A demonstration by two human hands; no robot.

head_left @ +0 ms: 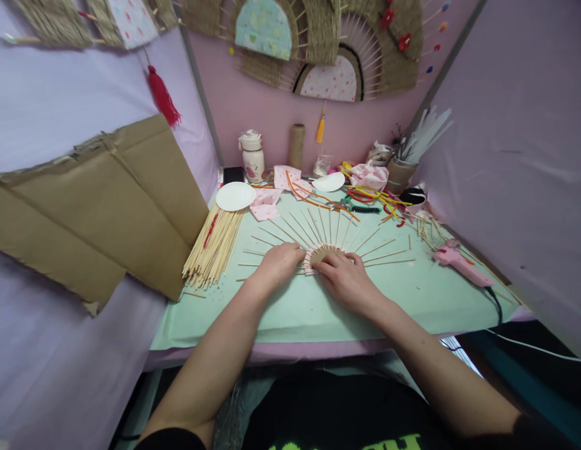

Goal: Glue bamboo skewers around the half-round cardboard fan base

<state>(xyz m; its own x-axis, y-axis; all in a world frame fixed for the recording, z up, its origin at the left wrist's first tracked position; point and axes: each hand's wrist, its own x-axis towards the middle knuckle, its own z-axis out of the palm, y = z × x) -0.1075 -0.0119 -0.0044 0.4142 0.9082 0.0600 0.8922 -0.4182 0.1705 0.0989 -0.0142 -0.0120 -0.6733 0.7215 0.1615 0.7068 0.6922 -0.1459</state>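
Note:
A small cardboard half-circle [324, 255] with a pink-and-white patterned edge lies on the table in front of me. Thin wooden sticks [321, 224] fan out from its curved side. At the fan's left side, my left hand [281, 262] is closed, its fingertips on the inner ends of the sticks by the patterned edge. My right hand [345, 279] rests over the right part of the half-circle, with bent fingers gripping its cardboard and lower edge. What lies under both sets of fingertips is partly hidden.
A bundle of sticks [215, 250] and a white paper oval [235, 197] lie left. A pink glue gun [463, 265] is at right. Green-handled pliers [363, 209], colored pipe cleaners [388, 199], a bottle [252, 156] and twine roll [296, 147] stand behind. Cardboard [102, 200] leans left.

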